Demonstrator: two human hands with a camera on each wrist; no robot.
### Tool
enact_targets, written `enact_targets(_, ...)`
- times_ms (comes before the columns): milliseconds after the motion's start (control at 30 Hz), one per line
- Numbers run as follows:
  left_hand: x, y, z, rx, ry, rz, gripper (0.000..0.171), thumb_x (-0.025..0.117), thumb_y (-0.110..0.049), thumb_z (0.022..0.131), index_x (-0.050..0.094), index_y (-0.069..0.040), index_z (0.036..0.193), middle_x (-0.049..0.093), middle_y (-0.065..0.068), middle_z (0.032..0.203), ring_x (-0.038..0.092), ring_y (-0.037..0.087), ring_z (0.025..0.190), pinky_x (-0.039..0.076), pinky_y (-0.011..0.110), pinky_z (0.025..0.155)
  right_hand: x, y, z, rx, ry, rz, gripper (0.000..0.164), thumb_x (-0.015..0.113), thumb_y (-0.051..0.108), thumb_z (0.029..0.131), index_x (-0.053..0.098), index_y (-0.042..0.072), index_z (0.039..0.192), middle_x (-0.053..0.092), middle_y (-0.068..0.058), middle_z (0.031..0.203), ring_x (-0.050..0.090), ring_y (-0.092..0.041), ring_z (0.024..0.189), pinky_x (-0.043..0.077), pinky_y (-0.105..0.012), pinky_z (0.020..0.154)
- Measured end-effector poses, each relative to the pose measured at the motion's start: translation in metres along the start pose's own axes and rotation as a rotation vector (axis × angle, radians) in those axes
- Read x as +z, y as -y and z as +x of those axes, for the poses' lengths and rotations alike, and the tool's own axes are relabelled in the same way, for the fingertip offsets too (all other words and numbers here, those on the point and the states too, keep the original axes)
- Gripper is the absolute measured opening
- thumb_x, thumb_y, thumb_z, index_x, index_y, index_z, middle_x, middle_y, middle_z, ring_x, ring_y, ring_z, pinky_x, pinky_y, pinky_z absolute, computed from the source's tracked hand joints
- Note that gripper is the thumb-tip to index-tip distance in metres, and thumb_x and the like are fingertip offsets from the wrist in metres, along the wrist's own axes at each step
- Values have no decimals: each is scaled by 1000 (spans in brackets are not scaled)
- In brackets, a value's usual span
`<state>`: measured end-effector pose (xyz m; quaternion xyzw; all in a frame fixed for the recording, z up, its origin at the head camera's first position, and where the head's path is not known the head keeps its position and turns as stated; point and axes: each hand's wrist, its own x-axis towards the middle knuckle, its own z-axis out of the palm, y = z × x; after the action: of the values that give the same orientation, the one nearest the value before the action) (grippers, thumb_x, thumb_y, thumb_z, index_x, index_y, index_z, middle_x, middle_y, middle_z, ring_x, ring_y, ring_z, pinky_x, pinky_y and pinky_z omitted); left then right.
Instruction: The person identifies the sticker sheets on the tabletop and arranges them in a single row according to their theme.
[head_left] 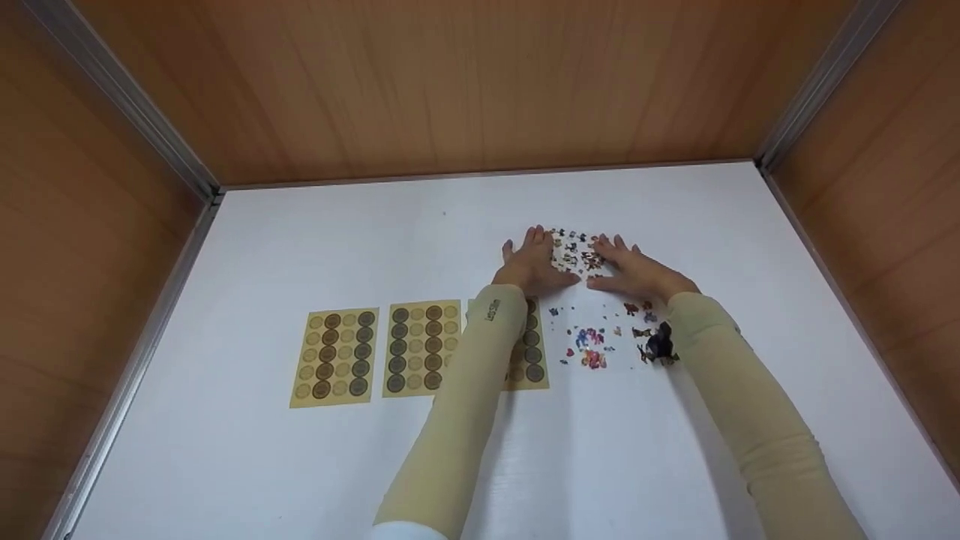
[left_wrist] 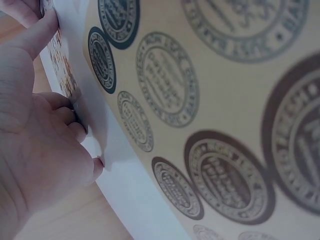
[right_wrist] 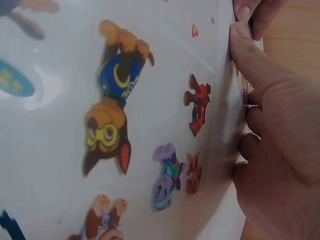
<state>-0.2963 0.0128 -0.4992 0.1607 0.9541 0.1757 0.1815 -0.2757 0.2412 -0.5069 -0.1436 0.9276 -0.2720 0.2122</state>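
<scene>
A sheet of small cartoon stickers (head_left: 571,251) lies flat on the white table between the two hands. My left hand (head_left: 534,262) rests on its left edge, fingers spread and fairly straight. On the right edge rests my right hand (head_left: 636,271), also with fingers extended. The two thumbs come close together at the near edge; the left wrist view shows the left thumb (left_wrist: 42,32) near the other hand. Just nearer lies a second, pale sticker sheet (head_left: 611,330) with colourful figures. In the right wrist view, a cartoon dog sticker (right_wrist: 114,97) is seen close up.
Three tan sheets of round label stickers stand in a row to the left: one at far left (head_left: 335,356), a middle one (head_left: 424,349) and one (head_left: 534,337) partly under the left sleeve. Wooden panels (head_left: 450,90) enclose the table's back and sides.
</scene>
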Motion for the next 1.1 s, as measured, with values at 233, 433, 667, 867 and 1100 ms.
enact_targets(233,-3,0,-4,-21,-4,24,105,63,-64,90,13,-7,163,4,11,170,-1,22,156,-2,54,123,2,3,0,-25,-8,-1,92,61,52,98,9,13,164,-3,-11,169,-11,-33,153,-6,-53,123)
enact_targets(433,-4,-2,-5,-11,-18,32,103,63,-63,91,15,-6,163,7,12,170,1,23,156,0,56,123,0,4,-1,-37,-22,9,90,62,48,99,11,12,163,-1,-10,169,-11,-32,154,-7,-51,123)
enact_targets(667,-3,-4,-5,-16,-25,38,103,63,-64,91,16,-7,163,8,11,170,2,23,156,1,56,123,1,1,-1,-13,-17,18,91,63,52,98,12,16,164,-3,-9,169,-12,-34,153,-7,-56,122)
enact_targets(867,-2,-5,-7,-21,-35,33,100,64,-62,91,19,-8,162,10,11,169,4,23,156,1,56,123,1,2,-3,-11,-21,14,91,63,53,97,13,17,164,-2,-9,169,-11,-35,153,-6,-57,121)
enact_targets(1100,-1,-9,-6,-21,-26,18,95,63,-59,93,20,-10,163,10,11,169,4,23,156,-1,57,123,-2,5,-7,-7,-20,10,87,60,52,99,12,17,164,-3,-8,169,-12,-36,153,-6,-58,121)
